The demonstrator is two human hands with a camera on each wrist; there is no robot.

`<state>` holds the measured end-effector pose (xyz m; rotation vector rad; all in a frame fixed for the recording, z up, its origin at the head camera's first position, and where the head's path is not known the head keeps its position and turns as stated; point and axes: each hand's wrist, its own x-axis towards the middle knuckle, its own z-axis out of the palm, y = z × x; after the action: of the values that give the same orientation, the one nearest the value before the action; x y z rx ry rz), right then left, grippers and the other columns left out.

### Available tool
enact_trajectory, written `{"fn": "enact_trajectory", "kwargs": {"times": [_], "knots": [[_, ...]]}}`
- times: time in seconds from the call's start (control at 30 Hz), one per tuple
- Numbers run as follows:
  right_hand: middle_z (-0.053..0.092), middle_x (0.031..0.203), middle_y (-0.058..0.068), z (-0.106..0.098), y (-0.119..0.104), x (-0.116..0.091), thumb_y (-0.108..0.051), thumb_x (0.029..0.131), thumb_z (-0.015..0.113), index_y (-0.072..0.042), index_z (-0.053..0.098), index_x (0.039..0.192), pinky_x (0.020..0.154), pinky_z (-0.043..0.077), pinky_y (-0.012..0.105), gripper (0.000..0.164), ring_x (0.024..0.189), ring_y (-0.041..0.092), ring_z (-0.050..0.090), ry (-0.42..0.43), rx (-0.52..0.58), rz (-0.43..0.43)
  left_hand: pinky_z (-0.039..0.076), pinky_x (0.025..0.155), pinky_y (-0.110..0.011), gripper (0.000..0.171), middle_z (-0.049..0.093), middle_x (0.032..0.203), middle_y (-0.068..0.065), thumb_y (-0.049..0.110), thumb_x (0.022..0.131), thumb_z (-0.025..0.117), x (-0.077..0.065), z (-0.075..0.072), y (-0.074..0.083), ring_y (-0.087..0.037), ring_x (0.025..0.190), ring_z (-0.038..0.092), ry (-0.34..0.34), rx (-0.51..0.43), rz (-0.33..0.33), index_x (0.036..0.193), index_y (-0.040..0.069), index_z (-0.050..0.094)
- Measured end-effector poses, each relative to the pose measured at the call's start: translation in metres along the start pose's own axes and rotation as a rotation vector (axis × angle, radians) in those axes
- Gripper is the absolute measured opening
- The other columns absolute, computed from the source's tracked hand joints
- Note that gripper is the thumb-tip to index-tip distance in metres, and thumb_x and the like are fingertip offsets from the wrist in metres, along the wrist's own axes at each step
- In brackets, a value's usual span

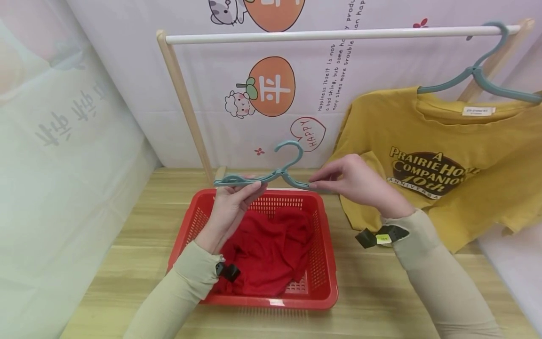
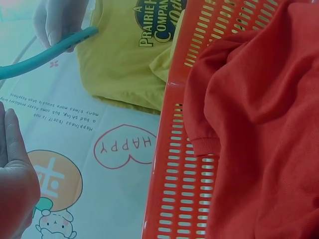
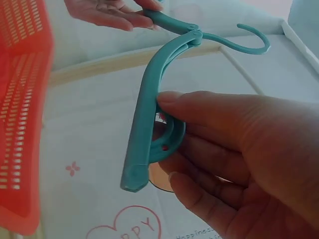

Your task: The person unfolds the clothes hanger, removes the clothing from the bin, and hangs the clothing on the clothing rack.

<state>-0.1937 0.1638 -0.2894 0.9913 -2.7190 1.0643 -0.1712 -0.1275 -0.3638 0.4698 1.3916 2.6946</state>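
Both hands hold a teal folding hanger (image 1: 292, 181) level above the red basket (image 1: 331, 287), its hook pointing up and away. My left hand (image 1: 228, 209) grips the left arm, with the thumb along the near side and fingers underneath. The right hand (image 1: 357, 183) pinches the outer part of the other arm between thumb and fingers. In the right wrist view the hanger (image 3: 149, 104) shows its centre joint and a small loop beside the right fingers. Crumpled red clothing (image 1: 271, 249) lies in the basket, with a ribbed cuff (image 2: 205, 146) showing in the left wrist view.
Behind the basket stands a rack with a white rail (image 1: 271, 36) and wooden posts (image 1: 184, 101). A yellow printed T-shirt (image 1: 372, 127) hangs at its right on another teal hanger (image 1: 449, 84). A printed cloth wall (image 1: 203, 136) backs the wooden table (image 1: 127, 268).
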Motion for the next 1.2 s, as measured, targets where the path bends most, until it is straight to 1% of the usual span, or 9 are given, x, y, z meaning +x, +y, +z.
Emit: {"fn": "enact_trajectory", "kwargs": {"times": [0.17, 0.27, 0.37, 0.43, 0.67, 0.83, 0.97, 1.1, 1.2], "knots": [[0.074, 0.085, -0.011, -0.001, -0.002, 0.000, -0.015, 0.087, 0.084, -0.017, 0.083, 0.096, 0.067, 0.057, 0.031, 0.009, 0.075, 0.007, 0.067, -0.013, -0.049, -0.037, 0.048, 0.104, -0.046, 0.016, 0.077, 0.102, -0.008, -0.003, 0.096, 0.068, 0.000, 0.000, 0.000, -0.023, 0.103, 0.072, 0.001, 0.022, 0.000, 0.103, 0.007, 0.079], [0.073, 0.084, -0.012, -0.001, 0.000, 0.000, -0.013, 0.086, 0.085, -0.017, 0.083, 0.095, 0.064, 0.056, 0.031, 0.010, 0.072, 0.007, 0.065, 0.013, -0.071, -0.065, 0.048, 0.104, -0.046, 0.018, 0.077, 0.101, -0.007, -0.003, 0.096, 0.068, 0.000, 0.000, 0.000, -0.022, 0.102, 0.072, 0.000, 0.035, 0.012, 0.101, 0.009, 0.080], [0.074, 0.085, -0.012, -0.003, 0.002, -0.001, -0.015, 0.086, 0.085, -0.017, 0.083, 0.095, 0.063, 0.054, 0.028, 0.009, 0.072, 0.007, 0.064, 0.055, -0.076, -0.062, 0.049, 0.103, -0.046, 0.019, 0.077, 0.100, -0.008, -0.004, 0.097, 0.066, 0.000, -0.002, 0.001, -0.022, 0.101, 0.073, 0.003, 0.034, 0.027, 0.101, 0.008, 0.080], [0.074, 0.086, -0.011, -0.005, 0.003, -0.002, -0.017, 0.087, 0.084, -0.017, 0.083, 0.095, 0.065, 0.054, 0.026, 0.008, 0.074, 0.008, 0.065, 0.084, -0.069, -0.039, 0.049, 0.102, -0.046, 0.018, 0.077, 0.099, -0.008, -0.004, 0.097, 0.066, 0.000, -0.003, 0.002, -0.022, 0.100, 0.073, 0.010, 0.024, 0.032, 0.101, 0.007, 0.080], [0.075, 0.089, -0.008, -0.020, 0.003, -0.010, -0.020, 0.090, 0.082, -0.018, 0.082, 0.098, 0.070, 0.056, 0.022, 0.008, 0.081, 0.011, 0.069, 0.130, 0.006, 0.115, 0.051, 0.100, -0.044, 0.014, 0.077, 0.099, -0.008, -0.001, 0.096, 0.069, 0.002, -0.004, 0.009, -0.023, 0.100, 0.073, 0.023, -0.013, 0.057, 0.102, 0.006, 0.079], [0.076, 0.093, 0.000, -0.029, 0.010, -0.016, -0.017, 0.090, 0.081, -0.012, 0.081, 0.098, 0.069, 0.057, 0.022, 0.009, 0.081, 0.016, 0.072, 0.153, 0.104, 0.149, 0.050, 0.101, -0.044, 0.014, 0.077, 0.101, -0.008, -0.002, 0.096, 0.068, 0.002, -0.007, 0.016, -0.022, 0.100, 0.073, 0.031, -0.051, 0.080, 0.105, 0.005, 0.077], [0.077, 0.092, 0.005, -0.032, 0.017, -0.021, -0.015, 0.090, 0.081, -0.007, 0.080, 0.096, 0.070, 0.056, 0.024, 0.011, 0.083, 0.018, 0.073, 0.147, 0.189, 0.197, 0.050, 0.102, -0.043, 0.018, 0.077, 0.101, -0.007, -0.003, 0.097, 0.066, 0.003, -0.007, 0.020, -0.020, 0.099, 0.073, 0.041, -0.043, 0.108, 0.104, 0.008, 0.078], [0.077, 0.092, 0.007, -0.031, 0.023, -0.023, -0.016, 0.091, 0.081, -0.004, 0.079, 0.098, 0.074, 0.056, 0.025, 0.014, 0.085, 0.019, 0.074, 0.140, 0.240, 0.235, 0.050, 0.102, -0.043, 0.021, 0.077, 0.101, -0.007, -0.003, 0.098, 0.064, 0.004, -0.007, 0.022, -0.020, 0.099, 0.073, 0.035, -0.025, 0.120, 0.104, 0.010, 0.079], [0.077, 0.092, 0.006, -0.028, 0.027, -0.024, -0.017, 0.090, 0.081, -0.003, 0.079, 0.098, 0.074, 0.057, 0.026, 0.016, 0.084, 0.020, 0.073, 0.174, 0.254, 0.243, 0.049, 0.102, -0.044, 0.018, 0.077, 0.102, -0.007, -0.001, 0.098, 0.066, 0.004, -0.006, 0.022, -0.020, 0.100, 0.073, 0.038, -0.028, 0.118, 0.105, 0.009, 0.079]]}}
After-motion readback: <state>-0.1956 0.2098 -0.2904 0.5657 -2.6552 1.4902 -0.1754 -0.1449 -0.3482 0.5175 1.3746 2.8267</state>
